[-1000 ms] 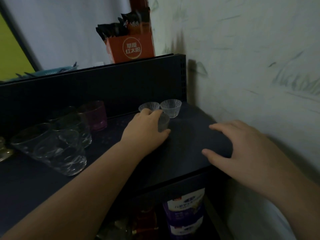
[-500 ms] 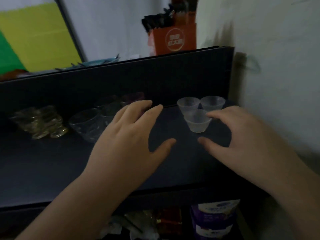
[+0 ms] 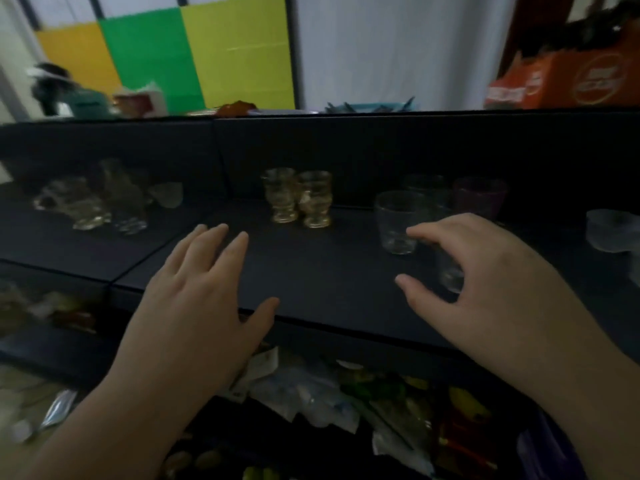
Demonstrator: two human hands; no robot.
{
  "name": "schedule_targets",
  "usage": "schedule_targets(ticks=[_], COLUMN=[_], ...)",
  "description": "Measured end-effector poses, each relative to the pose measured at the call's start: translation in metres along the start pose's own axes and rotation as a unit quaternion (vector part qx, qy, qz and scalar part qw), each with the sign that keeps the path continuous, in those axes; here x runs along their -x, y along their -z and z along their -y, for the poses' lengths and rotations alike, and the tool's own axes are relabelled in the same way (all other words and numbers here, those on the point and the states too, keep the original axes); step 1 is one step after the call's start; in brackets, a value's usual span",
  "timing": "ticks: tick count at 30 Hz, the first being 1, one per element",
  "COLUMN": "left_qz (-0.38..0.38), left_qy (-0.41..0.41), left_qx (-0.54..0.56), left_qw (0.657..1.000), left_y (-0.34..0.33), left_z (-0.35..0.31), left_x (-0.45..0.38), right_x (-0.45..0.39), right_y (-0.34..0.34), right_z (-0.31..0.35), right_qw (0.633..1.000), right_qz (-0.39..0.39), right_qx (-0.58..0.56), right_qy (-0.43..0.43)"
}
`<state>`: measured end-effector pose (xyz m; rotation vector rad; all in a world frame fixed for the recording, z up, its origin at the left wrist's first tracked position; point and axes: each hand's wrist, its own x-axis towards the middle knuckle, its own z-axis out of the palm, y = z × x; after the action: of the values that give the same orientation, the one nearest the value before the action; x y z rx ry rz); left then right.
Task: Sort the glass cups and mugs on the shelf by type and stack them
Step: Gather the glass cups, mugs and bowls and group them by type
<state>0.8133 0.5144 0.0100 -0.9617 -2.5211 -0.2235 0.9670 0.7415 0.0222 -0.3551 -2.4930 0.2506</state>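
Head view: on the dark shelf, a clear round glass tumbler stands right of the amber cups, fragile and slick, best gripped round its wall, and both the left hand and right hand hover empty, fingers spread.

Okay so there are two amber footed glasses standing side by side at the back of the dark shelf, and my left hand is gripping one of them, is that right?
Not quite. The two amber footed glasses do stand side by side at the back of the dark shelf, but the head view shows the left hand gripping nothing: it is open, fingers spread, short of them.
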Motion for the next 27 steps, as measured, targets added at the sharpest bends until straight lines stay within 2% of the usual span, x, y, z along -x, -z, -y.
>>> schedule_targets(ticks=[9, 16, 27], left_qz=[-0.001, 0.023, 0.013], left_qy=[0.065, 0.108, 0.148], left_qx=[-0.007, -0.012, -0.065], left_qw=[0.998, 0.994, 0.987], left_y=[0.007, -0.011, -0.02], left_z=[0.168, 0.244, 0.354], left_x=[0.033, 0.038, 0.006], right_x=[-0.042, -0.064, -0.168], right_y=[-0.091, -0.146, -0.249], right_z=[0.129, 0.189, 0.289], right_qw=[0.998, 0.988, 0.987], right_qz=[0.059, 0.14, 0.105], right_qx=[0.026, 0.034, 0.0], right_qy=[0.024, 0.049, 0.121])
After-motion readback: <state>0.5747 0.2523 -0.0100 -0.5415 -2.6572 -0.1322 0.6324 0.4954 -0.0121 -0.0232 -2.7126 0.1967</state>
